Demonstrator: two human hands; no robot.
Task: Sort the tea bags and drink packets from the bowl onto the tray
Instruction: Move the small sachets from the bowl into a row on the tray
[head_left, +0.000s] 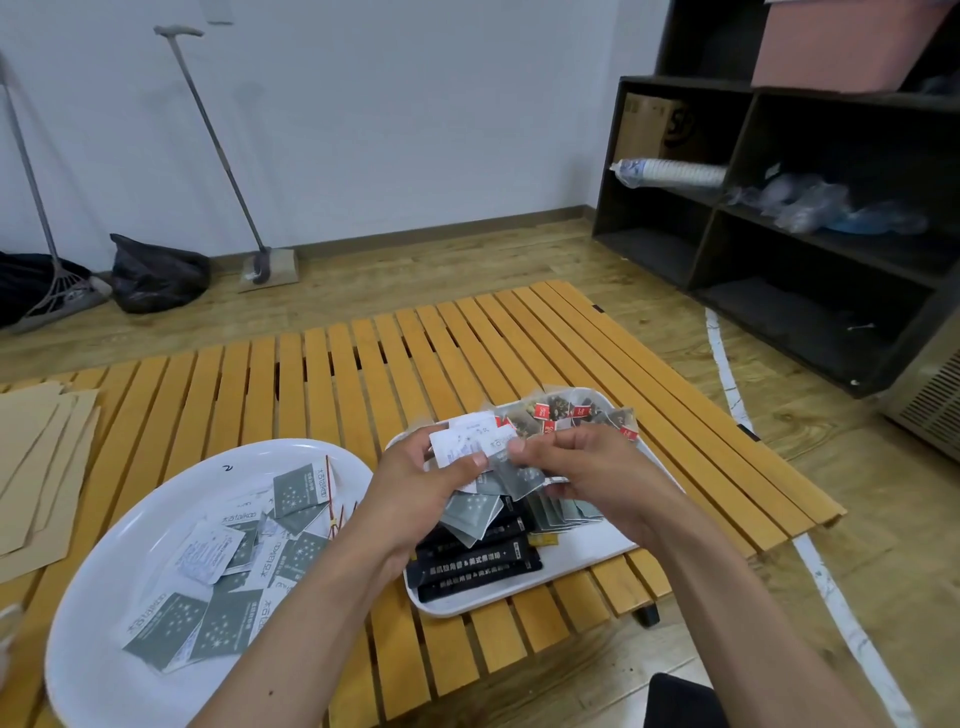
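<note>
A fan of white and grey packets (475, 441) is held above the white tray (597, 551), the left hand (421, 483) with fingers clamped on the white ones, the right hand (576, 467) pinching a grey one. The tray carries red-tagged tea bags (566, 413), grey packets and black stick packets (475, 564). To its left on the slatted counter (363, 374), the white bowl (104, 597) holds more grey and white packets (228, 582).

Single head view, looking forward-down, close over slatted table (332, 374).
</note>
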